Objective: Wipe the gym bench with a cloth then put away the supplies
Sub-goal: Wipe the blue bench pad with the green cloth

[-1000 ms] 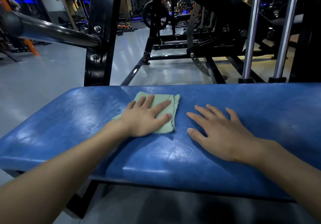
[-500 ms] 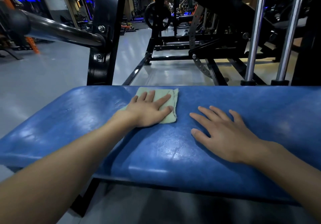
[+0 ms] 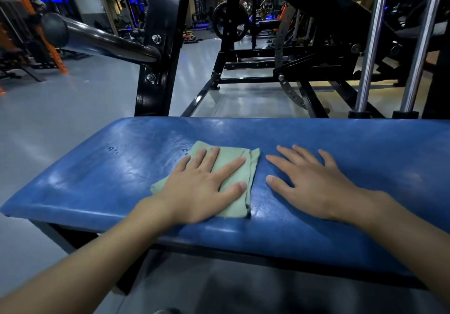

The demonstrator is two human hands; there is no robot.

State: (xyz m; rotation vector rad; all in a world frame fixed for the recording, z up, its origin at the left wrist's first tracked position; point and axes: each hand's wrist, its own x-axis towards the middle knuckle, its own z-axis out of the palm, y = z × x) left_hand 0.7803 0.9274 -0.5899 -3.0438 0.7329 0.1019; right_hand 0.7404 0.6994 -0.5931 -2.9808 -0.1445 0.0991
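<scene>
A blue padded gym bench (image 3: 353,148) runs across the view in front of me. A folded pale green cloth (image 3: 239,167) lies on its middle. My left hand (image 3: 202,187) presses flat on the cloth with straight, spread fingers. Just to the right of the cloth, my right hand (image 3: 309,182) rests flat on the bare blue pad, fingers spread, holding nothing. A few water droplets (image 3: 113,148) sit on the pad to the left of the cloth.
A black steel upright (image 3: 158,53) with a thick bar (image 3: 97,39) stands behind the bench at left. Black machine frames (image 3: 280,65) and two chrome guide rods (image 3: 370,45) stand behind at right. Grey floor (image 3: 60,118) spreads to the left.
My left hand has slid the cloth back toward me across the pad after pushing it toward the far edge. My right hand has stayed flat on the bench.
</scene>
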